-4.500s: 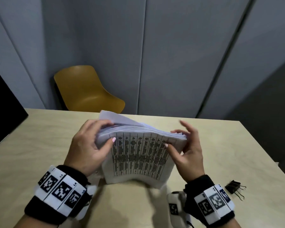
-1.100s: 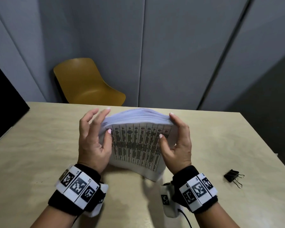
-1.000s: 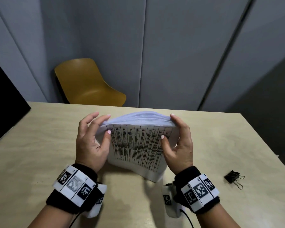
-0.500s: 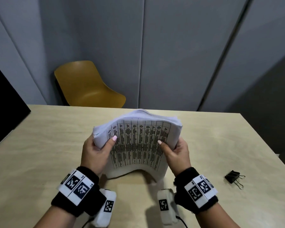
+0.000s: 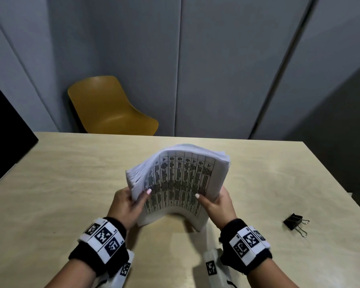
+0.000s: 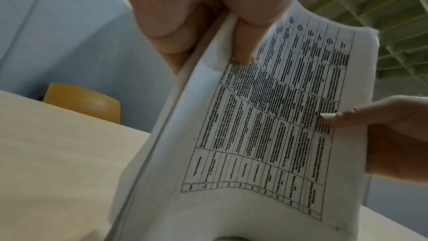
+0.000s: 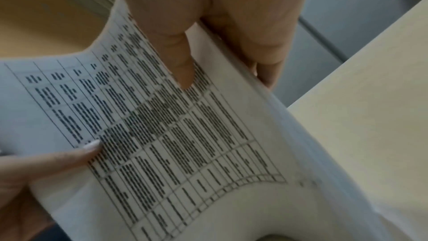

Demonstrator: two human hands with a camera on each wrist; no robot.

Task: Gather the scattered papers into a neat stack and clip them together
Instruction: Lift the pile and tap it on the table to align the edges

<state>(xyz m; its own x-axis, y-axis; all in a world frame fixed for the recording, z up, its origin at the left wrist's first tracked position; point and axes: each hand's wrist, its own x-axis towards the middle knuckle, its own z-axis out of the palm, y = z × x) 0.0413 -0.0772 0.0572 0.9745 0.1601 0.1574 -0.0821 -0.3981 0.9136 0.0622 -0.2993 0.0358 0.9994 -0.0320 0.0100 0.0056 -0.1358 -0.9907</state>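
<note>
A thick stack of printed papers [image 5: 179, 179] stands on its lower edge on the table [image 5: 50, 183], bowed toward me, its top sheet a table of dark text. My left hand [image 5: 129, 202] grips its left side, thumb on the front sheet and fingers behind. My right hand [image 5: 216, 202] grips the right side the same way. The upper left corner fans out into loose sheets. In the left wrist view the papers [image 6: 266, 125] fill the frame, and likewise the papers [image 7: 173, 135] in the right wrist view. A black binder clip [image 5: 293, 222] lies on the table to the right, apart from both hands.
A yellow chair [image 5: 106, 109] stands behind the table's far edge. Grey wall panels [image 5: 216, 59] rise behind it. A black panel [image 5: 4, 125] borders the table on the left. The table's right edge runs close past the binder clip.
Both hands slid from the top edge down to the sides of the stack. The stack now stands more upright and higher, and its upper left corner has fanned out.
</note>
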